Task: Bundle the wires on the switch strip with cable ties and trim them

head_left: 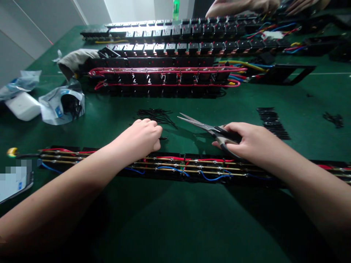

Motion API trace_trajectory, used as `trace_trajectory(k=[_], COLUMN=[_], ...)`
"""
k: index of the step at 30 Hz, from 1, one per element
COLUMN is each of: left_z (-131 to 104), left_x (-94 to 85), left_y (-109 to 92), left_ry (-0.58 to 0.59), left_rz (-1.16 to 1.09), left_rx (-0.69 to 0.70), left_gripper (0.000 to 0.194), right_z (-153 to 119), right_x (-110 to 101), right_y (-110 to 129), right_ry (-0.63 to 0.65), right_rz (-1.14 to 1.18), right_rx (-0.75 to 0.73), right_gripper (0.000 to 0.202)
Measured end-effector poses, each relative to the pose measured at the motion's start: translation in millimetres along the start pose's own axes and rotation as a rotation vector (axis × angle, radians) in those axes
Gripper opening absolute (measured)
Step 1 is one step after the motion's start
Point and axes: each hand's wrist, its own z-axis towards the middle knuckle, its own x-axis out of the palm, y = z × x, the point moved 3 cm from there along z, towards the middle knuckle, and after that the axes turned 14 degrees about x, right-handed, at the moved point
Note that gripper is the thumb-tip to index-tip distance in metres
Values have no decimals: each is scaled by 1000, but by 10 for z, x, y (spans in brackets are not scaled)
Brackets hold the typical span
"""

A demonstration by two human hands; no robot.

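My left hand (146, 135) is closed just above the near side of a loose pile of black cable ties (157, 115); a short black piece pokes out beside its fingers. In my right hand (238, 138) are scissors (214, 130) with black and grey handles, their blades slightly parted and pointing left. Below both hands a long black strip (175, 167) lies across the table, with brass bars and red and blue wires. Part of it is hidden by my forearms. A neat row of black ties (272, 123) lies right of my right hand.
More black socket strips (164, 75) with red wires lie across the back. Plastic bags (63, 106), a white object (23, 106) and a phone-like item (16, 182) are at left. Another person's hands (263, 5) are at the top right.
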Motion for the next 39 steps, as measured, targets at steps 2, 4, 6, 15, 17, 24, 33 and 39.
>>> trace_trajectory(k=[2, 4, 6, 15, 17, 24, 33, 39], left_z=[3, 2, 3, -21, -41, -130, -352, -855], left_x=[1, -6, -13, -59, -105, -275, -224, -38], left_y=[3, -7, -20, -20, -21, -135, -513, -886], left_ry=[4, 11, 5, -304, -349, -332, -517, -764], left_rz=[-13, -35, -61, -304, -489, -1203, -1333, -1032], left_rx=[3, 2, -1, -60, -92, -97, -86, 52], left_gripper=[19, 20, 21, 11, 8, 16, 10, 9], right_z=[15, 34, 53, -5, -132, -516, -640, -1107], right_x=[-5, -14, -23, -109, -172, 110, 393, 465], right_y=[-15, -26, -29, 9, 117, 769, 1033, 924], right_ry=[12, 28, 27, -75, -153, 313, 391, 249], right_rz=[-1, -6, -16, -9, 60, 858, 1336, 981], right_rx=[18, 17, -15, -175, -205, -22, -96, -417], right_gripper=[36, 38, 40, 42, 41, 37, 22, 7])
